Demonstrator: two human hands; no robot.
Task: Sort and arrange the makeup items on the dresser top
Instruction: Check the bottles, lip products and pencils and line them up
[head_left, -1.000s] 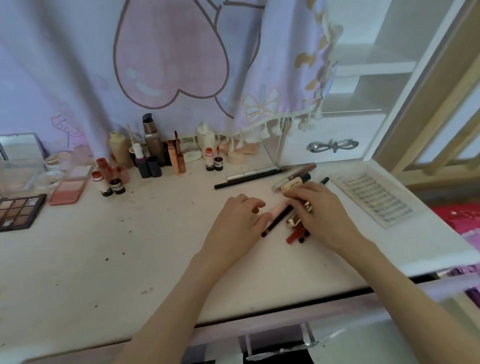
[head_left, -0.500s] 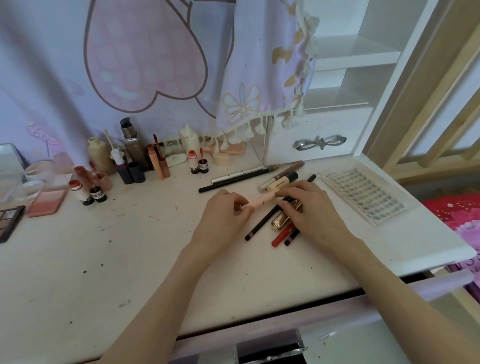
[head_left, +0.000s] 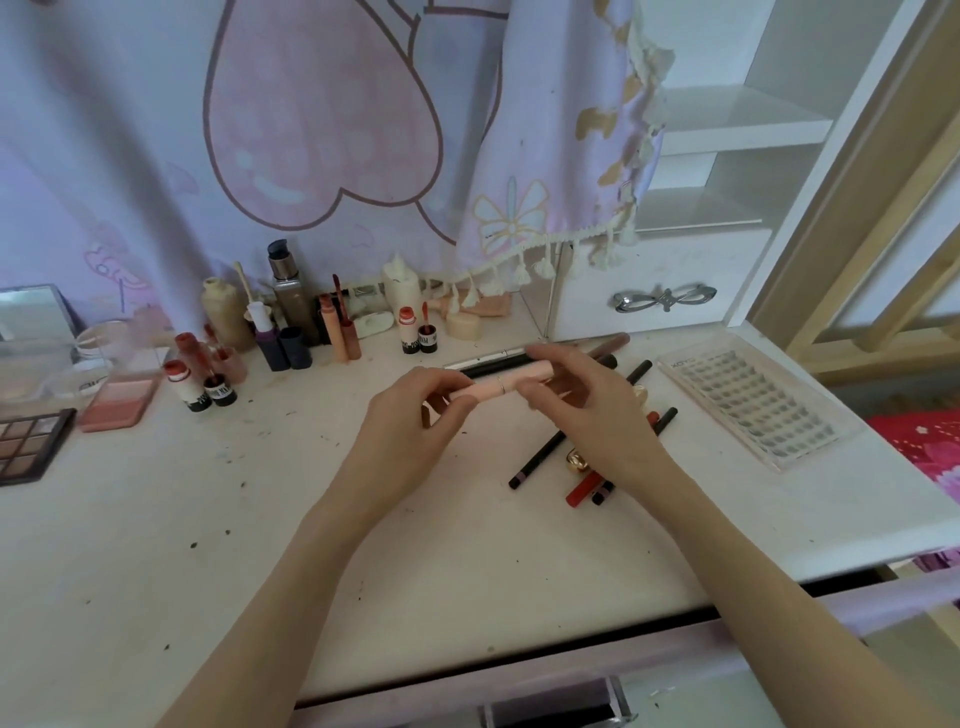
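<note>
While you hold the pink cosmetic tube (head_left: 498, 387) level above the dresser top (head_left: 260, 545), both of your hands are closed on it: your left hand (head_left: 410, 436) pinches its left end between thumb and fingertips, and your right hand (head_left: 587, 415) curls its fingers over the right end. A thin ring marks the tube at mid-length, in the bare stretch between your two grips.

Directly beneath and just right of your right hand lies a loose cluster of sticks: a long black pencil (head_left: 540, 457) running diagonally, a red pencil (head_left: 584, 488), a second dark pencil (head_left: 639, 457) beside it, and a gold-capped item (head_left: 575, 458) partly hidden under your palm. Just beyond the tube, on the far side of your fingers, a black pen (head_left: 493, 368) and a silver one lie side by side, with a brown pencil (head_left: 610, 342) past them.

Right of your right hand, apart from the sticks, sits a clear false-lash tray (head_left: 748, 402). Well left of your left hand stand small lip-tint bottles (head_left: 200, 387), a pink blush pan (head_left: 122, 405) and an eyeshadow palette (head_left: 31, 441) at the edge of view. Farther back, left of the grip, taller bottles (head_left: 288, 296) stand in a group against the printed curtain (head_left: 311, 130). The dresser top shows dark specks and smudges.
</note>
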